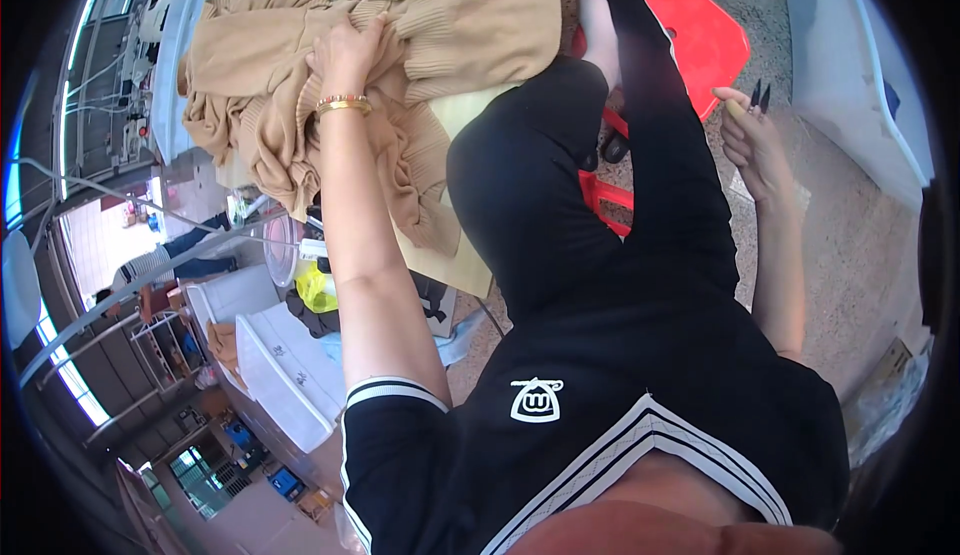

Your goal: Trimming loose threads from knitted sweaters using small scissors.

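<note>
A tan knitted cardigan (480, 25) with ribbed edges and dark buttons is spread and bunched over a pale yellow surface (465, 260) at the upper left. My left hand (347, 57), with bracelets at its wrist, is closed on a fold of the cardigan near its ribbed edge and buttons. Away from the cloth, over the floor to the right, my right hand (755, 150) is raised and curled round small black thread snips (761, 97). The dark pointed blades stick out past the fingers; the rest of the tool is hidden in the hand.
A red plastic stool (700, 30) stands beyond my legs. A large pale bin (860, 65) is at the far right. White containers (285, 375) and a yellow bag (316, 290) lie left of my left arm. Farther left a person (175, 260) is bending.
</note>
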A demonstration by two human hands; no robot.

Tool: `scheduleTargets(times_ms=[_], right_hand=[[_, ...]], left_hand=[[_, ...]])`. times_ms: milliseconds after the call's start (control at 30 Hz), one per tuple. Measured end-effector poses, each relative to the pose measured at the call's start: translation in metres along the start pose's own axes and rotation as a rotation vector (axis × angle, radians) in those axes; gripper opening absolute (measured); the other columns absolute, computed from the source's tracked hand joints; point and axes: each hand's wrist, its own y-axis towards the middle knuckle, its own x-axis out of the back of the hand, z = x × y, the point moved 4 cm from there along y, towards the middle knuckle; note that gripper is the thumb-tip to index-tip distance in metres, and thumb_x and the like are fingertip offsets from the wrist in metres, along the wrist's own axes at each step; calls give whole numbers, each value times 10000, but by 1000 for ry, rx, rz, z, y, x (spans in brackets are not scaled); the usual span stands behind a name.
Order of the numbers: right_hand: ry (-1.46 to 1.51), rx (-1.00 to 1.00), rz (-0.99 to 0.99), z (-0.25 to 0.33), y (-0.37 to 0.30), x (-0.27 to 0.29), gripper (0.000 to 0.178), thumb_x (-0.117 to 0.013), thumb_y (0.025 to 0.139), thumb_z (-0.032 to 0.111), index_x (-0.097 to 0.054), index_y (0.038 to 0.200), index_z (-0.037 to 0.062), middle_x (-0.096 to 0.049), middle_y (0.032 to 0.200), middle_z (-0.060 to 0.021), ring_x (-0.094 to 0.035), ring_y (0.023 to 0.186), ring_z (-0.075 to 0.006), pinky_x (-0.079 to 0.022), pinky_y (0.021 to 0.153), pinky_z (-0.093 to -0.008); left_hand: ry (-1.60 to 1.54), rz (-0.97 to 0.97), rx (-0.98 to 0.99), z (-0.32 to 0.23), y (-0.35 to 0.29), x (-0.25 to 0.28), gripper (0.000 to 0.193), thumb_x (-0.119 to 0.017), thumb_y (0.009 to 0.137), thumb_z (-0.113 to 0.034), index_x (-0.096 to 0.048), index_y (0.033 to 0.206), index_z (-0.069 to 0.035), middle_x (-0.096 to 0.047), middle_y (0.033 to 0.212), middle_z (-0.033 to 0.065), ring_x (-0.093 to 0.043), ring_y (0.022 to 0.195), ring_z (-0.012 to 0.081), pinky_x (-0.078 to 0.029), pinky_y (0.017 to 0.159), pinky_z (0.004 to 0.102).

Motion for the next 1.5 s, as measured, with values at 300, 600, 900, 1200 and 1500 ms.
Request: scheduleTargets(times_ms=[300, 600, 900, 1200, 1500], right_hand=[[-26, -97, 46, -14, -12, -7, 238, -580, 1010, 201, -632, 1184, 47, -360, 680, 98, -290, 499, 15, -218, 428, -165], [-37, -103, 95, -9, -14, -14, 255, -583, 1005, 191, -627, 1202, 34, -380, 688, 96, -287, 497, 20, -214, 429, -160], [-304, 13, 413, 19, -22, -91, 285, -544, 1008, 168, -596, 1227, -8, -357, 680, 113, -288, 545, 23, -194, 466, -172], [-603, 346, 564, 9, -10, -177, 314, -638, 914, 27, -621, 1223, -26, -406, 745, 87, -377, 671, -4, -282, 608, -189], [-995, 613, 678, 33, -30, -261, 469, -833, 784, 106, -650, 1207, 24, -578, 784, -26, -510, 628, -127, -434, 587, -247]], left_hand=[[-589, -47, 20, -4, 40, -41, 717, -740, 824, -362, -518, 1366, 52, -679, 1148, 233, -651, 1102, 305, -502, 946, 417], [-1568, 126, -27, -55, -68, 37, 420, -655, 904, 21, -568, 1314, 32, -701, 1083, 122, -691, 925, 155, -563, 803, 270], [-1652, -138, 10, -70, -281, 68, 461, -664, 898, 29, -553, 1344, 57, -693, 1128, 92, -662, 945, 89, -524, 820, 213], [-1364, -121, 30, -17, -291, 29, 394, -701, 875, -31, -638, 1260, 23, -654, 1232, 123, -602, 1121, 159, -435, 997, 289], [-1174, -359, -129, -21, -265, 26, 230, -775, 838, -95, -721, 1053, -34, -699, 1105, 60, -612, 968, 113, -459, 842, 246]])
